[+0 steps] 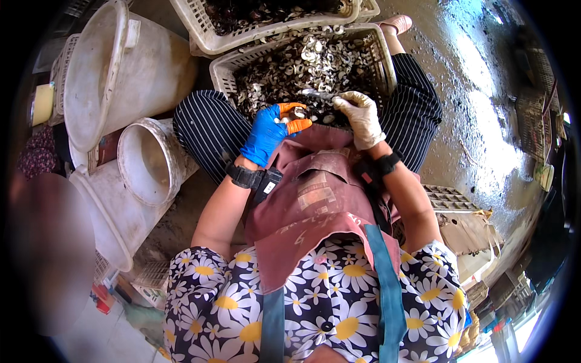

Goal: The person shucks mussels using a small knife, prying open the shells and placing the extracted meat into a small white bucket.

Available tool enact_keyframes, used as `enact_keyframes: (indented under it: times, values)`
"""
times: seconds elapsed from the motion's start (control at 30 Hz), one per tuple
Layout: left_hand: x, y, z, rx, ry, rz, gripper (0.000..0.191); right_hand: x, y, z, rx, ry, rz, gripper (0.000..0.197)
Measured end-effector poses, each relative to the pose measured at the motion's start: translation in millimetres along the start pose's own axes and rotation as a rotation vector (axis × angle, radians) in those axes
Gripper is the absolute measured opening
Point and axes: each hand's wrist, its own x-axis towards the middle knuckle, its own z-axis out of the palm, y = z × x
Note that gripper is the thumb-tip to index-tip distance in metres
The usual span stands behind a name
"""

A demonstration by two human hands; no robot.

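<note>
My left hand (271,130), in a blue glove with orange finger covers, grips a small dark shellfish with a pale opening (297,113) between thumb and fingers. To its right my right hand (361,117), in a whitish glove, is closed on a thin tool (317,94) that points left; its exact kind cannot be told. Both hands are over the near edge of a plastic crate (389,59) between my knees, filled with dark shellfish and pale pieces of shell (295,68). A stained reddish apron (290,172) covers my lap.
Beyond the near crate stands another crate (272,34) of dark shellfish. At left are a large white tub (150,63) and a smaller white bucket (170,159). A wet floor (472,100) lies at right, with a cardboard box (472,233) near my right elbow.
</note>
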Motion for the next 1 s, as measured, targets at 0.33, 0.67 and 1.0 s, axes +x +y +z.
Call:
enact_keyframes:
  times: [0.33,0.67,1.0]
  values:
    - [4,-19,-2,-0.006,0.05,-0.146,0.028,3,29,7,-0.194,-0.056,-0.085,0.019]
    - [-2,11,-5,-0.033,-0.022,-0.01,0.036,6,10,4,0.002,0.031,0.024,0.013]
    - [-2,6,3,0.036,0.057,-0.045,0.035,-4,17,18,-0.175,-0.063,-0.229,0.015]
